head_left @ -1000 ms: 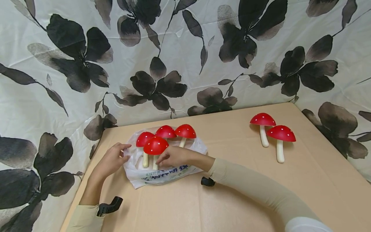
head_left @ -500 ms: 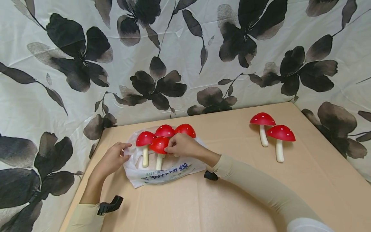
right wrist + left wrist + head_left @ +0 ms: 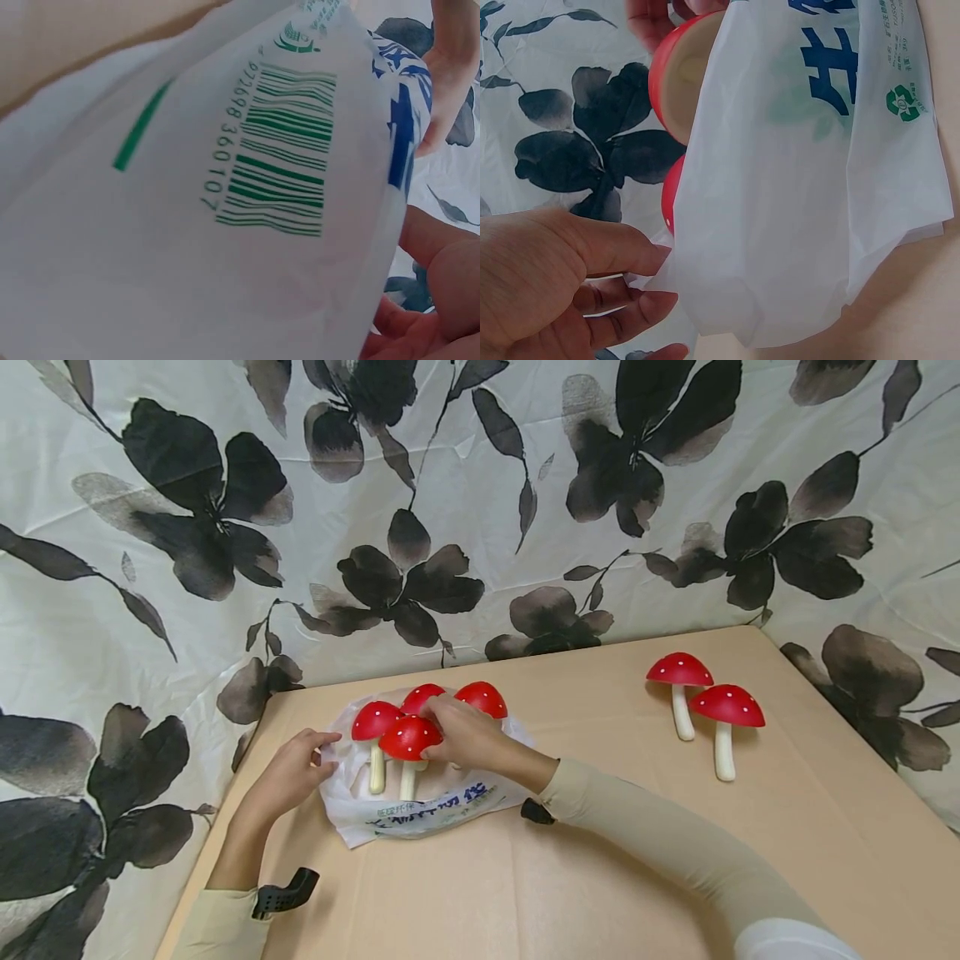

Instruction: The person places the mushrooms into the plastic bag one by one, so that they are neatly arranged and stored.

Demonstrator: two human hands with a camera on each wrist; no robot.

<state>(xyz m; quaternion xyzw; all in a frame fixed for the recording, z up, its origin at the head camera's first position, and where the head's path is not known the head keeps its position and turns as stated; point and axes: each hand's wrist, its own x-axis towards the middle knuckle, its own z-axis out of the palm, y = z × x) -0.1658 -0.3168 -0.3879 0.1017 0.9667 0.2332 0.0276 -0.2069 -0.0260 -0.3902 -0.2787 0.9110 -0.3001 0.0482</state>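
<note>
A white plastic bag (image 3: 427, 814) with blue and green print lies with its mouth spread on the table, and several red-capped toy mushrooms with white dots stand in it. At the bag's left rim, my left hand (image 3: 296, 772) pinches the thin plastic between thumb and fingers, as the left wrist view shows. My right hand (image 3: 468, 735) reaches in from the right and grips the front mushroom (image 3: 407, 739) by the right side of its cap. This hand partly covers the back mushroom (image 3: 420, 695). Beside them are the left mushroom (image 3: 375, 722) and the right-hand one (image 3: 482, 697).
Two more toy mushrooms, a rear one (image 3: 680, 670) and a front one (image 3: 726, 707), lie at the right of the wooden-coloured table (image 3: 600, 877). A white cloth (image 3: 525, 568) with dark flowers hangs behind the table edge.
The right hand first rose from the front mushroom's stem to the side of its cap, then shifted slightly left over it. That mushroom moved a little. The left hand stayed at the bag's rim.
</note>
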